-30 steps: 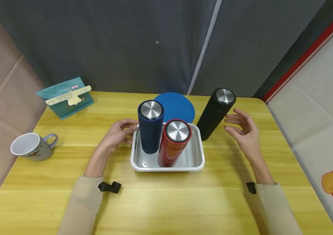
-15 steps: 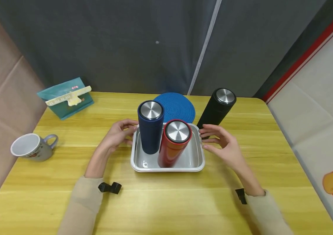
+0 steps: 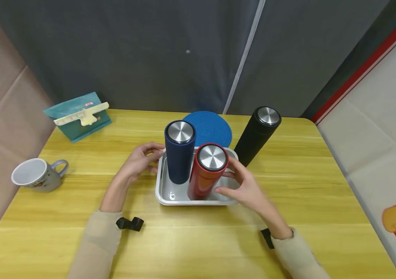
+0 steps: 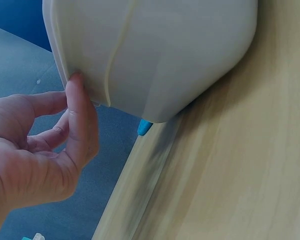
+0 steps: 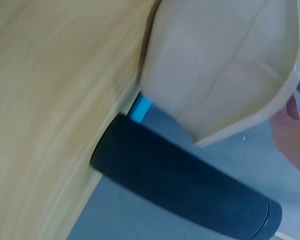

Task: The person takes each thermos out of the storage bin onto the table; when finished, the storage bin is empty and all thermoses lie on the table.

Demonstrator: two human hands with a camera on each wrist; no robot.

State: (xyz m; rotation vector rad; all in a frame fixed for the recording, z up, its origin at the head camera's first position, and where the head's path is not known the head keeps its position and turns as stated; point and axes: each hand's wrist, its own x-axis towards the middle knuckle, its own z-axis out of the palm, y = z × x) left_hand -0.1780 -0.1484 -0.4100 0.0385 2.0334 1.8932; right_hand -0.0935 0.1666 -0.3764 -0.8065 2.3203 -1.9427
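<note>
A silver-white tray on the table carries two upright thermos flasks, a navy one and a red one. At the tray's left side, my left hand holds the rim between thumb and fingers; the left wrist view shows a fingertip against the outer wall. Over the tray's right side, my right hand has its thumb and fingers spread around the red thermos, close to its side. A black thermos stands just behind the tray's right corner. In the right wrist view, most of that hand is cut off.
A round blue mat lies behind the tray. At left stand a mug and a teal pouch with a cream clip. A dark curtain borders the back of the wooden table.
My right hand has moved left, away from the black thermos, past the tray's right rim to the red thermos. My left hand has stayed at the tray's left rim.
</note>
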